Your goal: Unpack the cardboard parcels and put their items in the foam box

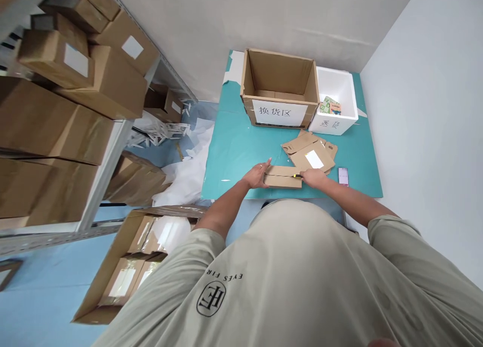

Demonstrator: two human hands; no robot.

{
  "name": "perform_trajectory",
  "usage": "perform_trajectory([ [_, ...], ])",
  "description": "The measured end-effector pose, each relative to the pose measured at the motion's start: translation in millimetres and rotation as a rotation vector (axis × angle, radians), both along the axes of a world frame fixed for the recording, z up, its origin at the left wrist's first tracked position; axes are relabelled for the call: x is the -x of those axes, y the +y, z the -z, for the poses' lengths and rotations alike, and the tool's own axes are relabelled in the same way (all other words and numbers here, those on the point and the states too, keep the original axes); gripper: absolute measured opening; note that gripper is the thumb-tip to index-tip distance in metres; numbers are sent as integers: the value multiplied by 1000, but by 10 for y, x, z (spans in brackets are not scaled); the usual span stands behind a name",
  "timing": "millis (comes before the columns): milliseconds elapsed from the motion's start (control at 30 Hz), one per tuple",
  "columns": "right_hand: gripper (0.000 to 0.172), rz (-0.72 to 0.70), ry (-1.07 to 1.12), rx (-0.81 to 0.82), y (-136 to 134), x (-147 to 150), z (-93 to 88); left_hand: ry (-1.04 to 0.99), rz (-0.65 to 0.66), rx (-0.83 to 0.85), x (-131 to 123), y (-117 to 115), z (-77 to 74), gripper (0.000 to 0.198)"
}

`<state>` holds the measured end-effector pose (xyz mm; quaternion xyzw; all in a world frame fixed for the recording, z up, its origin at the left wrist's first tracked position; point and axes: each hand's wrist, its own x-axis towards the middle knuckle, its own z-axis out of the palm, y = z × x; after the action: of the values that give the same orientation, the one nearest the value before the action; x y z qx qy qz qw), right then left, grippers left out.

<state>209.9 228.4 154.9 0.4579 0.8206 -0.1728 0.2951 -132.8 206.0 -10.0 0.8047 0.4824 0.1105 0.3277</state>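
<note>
A small closed cardboard box point(282, 181) lies at the table's front edge, with a dark seam running along its top. My left hand point(257, 175) grips its left end, the thumb and fingers spread around the sides. In my right hand point(314, 178) is a yellow-and-black utility knife point(298, 176), its tip over the right part of the seam. Whether the blade touches the cardboard I cannot tell. Just behind the box lie flattened cardboard pieces point(302, 145), one with a white label.
A large open carton point(279, 113) and a white foam box point(334, 125) holding small colourful packets stand at the back of the teal table point(230, 141). A phone point(343, 176) lies at right. Shelves of cartons point(121, 90) and an open box of parcels point(101, 286) are on the left.
</note>
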Motion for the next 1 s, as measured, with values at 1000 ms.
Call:
perform_trajectory([
  [1000, 33, 642, 470, 61, -308, -879, 247, 462, -124, -6, 220, -186, -391, 137],
])
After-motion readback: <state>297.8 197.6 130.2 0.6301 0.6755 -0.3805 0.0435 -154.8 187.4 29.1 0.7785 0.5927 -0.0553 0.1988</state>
